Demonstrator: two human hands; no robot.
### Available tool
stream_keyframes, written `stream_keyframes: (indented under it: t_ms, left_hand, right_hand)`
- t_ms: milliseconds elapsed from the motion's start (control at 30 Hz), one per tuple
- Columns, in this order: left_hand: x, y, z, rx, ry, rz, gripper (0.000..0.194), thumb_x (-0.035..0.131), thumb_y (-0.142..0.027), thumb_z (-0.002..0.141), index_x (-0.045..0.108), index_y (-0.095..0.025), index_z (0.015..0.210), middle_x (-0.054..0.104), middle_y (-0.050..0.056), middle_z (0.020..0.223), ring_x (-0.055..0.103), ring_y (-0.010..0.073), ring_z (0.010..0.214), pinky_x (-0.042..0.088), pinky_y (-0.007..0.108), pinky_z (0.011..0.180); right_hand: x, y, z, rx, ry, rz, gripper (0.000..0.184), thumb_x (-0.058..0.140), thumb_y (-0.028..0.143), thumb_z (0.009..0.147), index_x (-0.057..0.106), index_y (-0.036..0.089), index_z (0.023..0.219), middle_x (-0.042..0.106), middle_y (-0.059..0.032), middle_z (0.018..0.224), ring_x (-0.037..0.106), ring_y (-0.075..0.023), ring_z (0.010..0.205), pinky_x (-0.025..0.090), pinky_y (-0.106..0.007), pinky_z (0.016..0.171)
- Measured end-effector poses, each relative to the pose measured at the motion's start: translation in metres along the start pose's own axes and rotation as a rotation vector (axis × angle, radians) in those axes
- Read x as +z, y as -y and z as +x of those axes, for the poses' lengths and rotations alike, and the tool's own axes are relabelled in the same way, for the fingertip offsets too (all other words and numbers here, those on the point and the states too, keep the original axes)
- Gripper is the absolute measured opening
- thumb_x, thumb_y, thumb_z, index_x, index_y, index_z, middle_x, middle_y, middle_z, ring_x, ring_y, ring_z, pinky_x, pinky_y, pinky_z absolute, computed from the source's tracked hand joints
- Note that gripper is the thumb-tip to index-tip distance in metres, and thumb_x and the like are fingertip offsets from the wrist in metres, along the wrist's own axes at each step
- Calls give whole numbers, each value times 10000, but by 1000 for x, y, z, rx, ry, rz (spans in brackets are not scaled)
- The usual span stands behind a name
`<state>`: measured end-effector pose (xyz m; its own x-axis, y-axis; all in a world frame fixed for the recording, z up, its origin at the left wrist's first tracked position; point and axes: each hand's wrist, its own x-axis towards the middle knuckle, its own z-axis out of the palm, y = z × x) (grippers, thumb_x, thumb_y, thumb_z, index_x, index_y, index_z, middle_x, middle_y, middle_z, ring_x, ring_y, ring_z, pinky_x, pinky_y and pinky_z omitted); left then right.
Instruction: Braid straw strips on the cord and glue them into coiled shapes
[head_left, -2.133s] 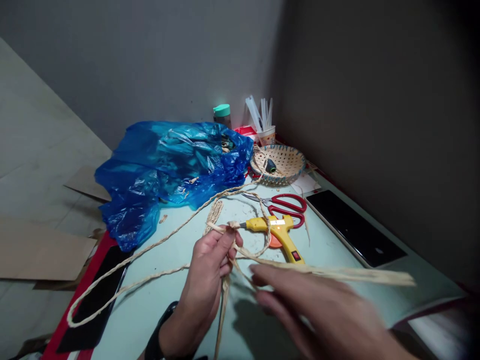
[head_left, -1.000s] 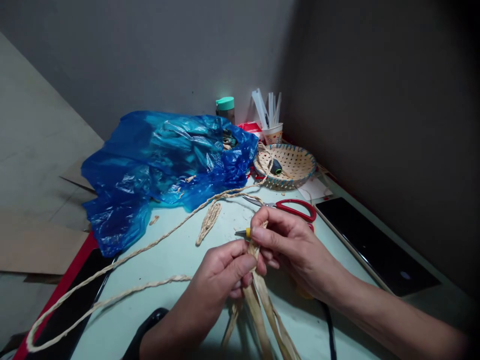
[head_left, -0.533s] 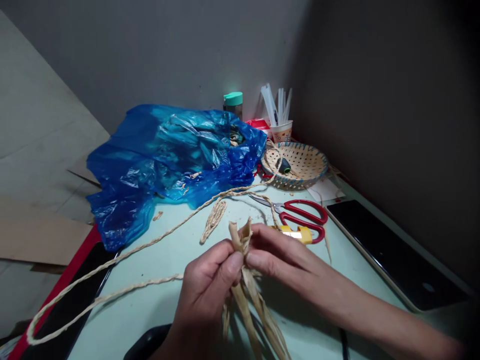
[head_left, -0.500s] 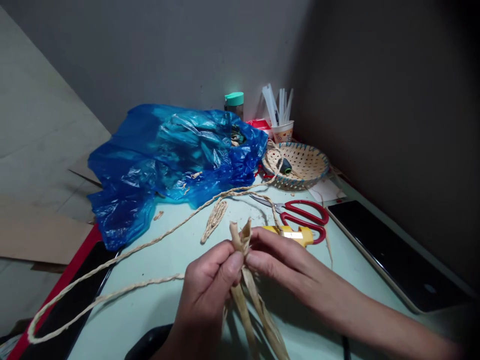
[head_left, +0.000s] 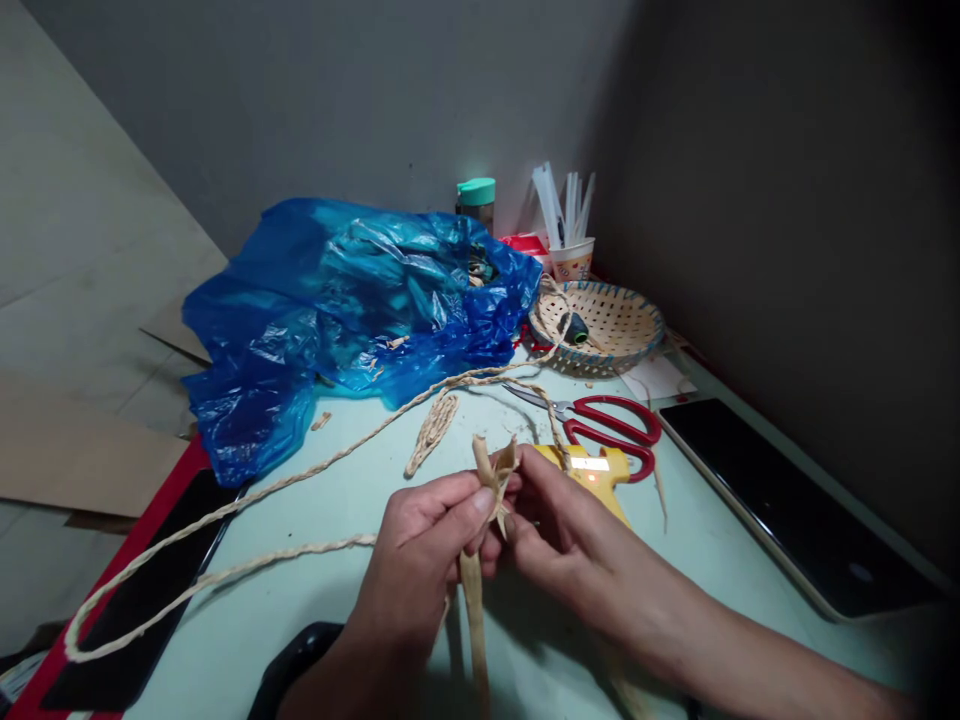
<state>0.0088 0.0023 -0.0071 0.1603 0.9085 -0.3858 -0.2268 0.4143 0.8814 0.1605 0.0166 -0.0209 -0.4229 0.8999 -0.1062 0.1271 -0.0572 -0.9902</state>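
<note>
While a flat, pale green tabletop (head_left: pixel 337 510) spreads below, the bare left hand (head_left: pixel 429 532) and bare right hand (head_left: pixel 574 530) pinch thin, flat, tan plant-fibre strips (head_left: pixel 486 468) between them. These are probably light, pliable and easily split, best held where they bunch.

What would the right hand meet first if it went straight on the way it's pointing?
For the right hand, most likely the pale fibre strips, which it seems to touch already, then the left hand pinching them. Depth between the hands is hard to judge.
</note>
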Motion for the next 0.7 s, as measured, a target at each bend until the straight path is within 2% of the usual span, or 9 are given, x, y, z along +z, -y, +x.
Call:
stream_keyframes:
  t_ms: [100, 200, 300, 367, 433, 533, 633, 700]
  left_hand:
    - [1, -1, -1, -7, 5, -7, 228, 680, -360, 813, 703, -137, 775, 382, -60, 534, 311, 63, 476, 270, 185, 463]
    - [0, 0, -1, 10, -24, 88, 287, 667, -402, 809, 647, -148, 678, 350, -57, 538, 338, 89, 507, 294, 212, 494]
    - [-2, 1, -1, 104, -29, 264, 317, 616, -403, 846, 597, -168, 634, 465, -17, 598, 451, 138, 599, 371, 250, 577]
    - [-3, 0, -2, 224, -8, 407, 303, 556, -364, 895, 583, -182, 654, 547, 12, 695, 510, 167, 691, 403, 268, 655]
    - [-3, -1, -2, 355, 40, 552, 272, 480, -310, 943, 598, -194, 726, 588, 27, 786, 538, 176, 753, 413, 272, 713]
    - [-2, 2, -1, 505, 71, 730, 268, 397, -254, 974, 621, -197, 839, 622, 46, 844, 570, 181, 776, 424, 275, 734]
    - [-1, 9, 1, 531, -62, 845, 250, 376, -246, 973, 601, -205, 1074, 692, 52, 884, 629, 199, 767, 429, 291, 704]
    - [-2, 15, 0, 474, -190, 893, 320, 382, -263, 968, 485, -225, 1269, 734, 44, 911, 665, 220, 753, 424, 308, 679]
  right_hand:
    - [-3, 5, 1, 8, 14, 38, 81, 589, 287, 896, 528, 241, 925, 551, 15, 768, 478, -132, 636, 367, -231, 546]
    - [-8, 10, 1, 42, 85, 79, 112, 602, 305, 912, 531, 221, 892, 490, 35, 744, 404, -98, 593, 324, -206, 504]
    - [-9, 11, 1, 83, 93, 196, 186, 629, 345, 912, 525, 203, 852, 431, 51, 717, 341, -75, 558, 262, -195, 454]
    - [-7, 9, 2, 94, 74, 297, 200, 656, 363, 897, 544, 200, 919, 455, 53, 709, 322, -67, 532, 230, -202, 437]
    - [-5, 7, 3, 96, 46, 375, 282, 676, 363, 885, 542, 200, 1071, 508, 55, 694, 319, -67, 507, 216, -209, 434]
    - [-1, 3, 6, 63, 0, 445, 423, 694, 352, 876, 492, 193, 1212, 556, 51, 667, 428, -87, 550, 277, -204, 480]
    - [2, -1, 8, 22, -23, 485, 406, 694, 346, 883, 493, 211, 1209, 568, 47, 691, 526, -113, 663, 370, -211, 592]
    - [3, -3, 7, 13, -18, 469, 277, 662, 354, 911, 535, 221, 1119, 562, 47, 707, 518, -108, 679, 380, -216, 625]
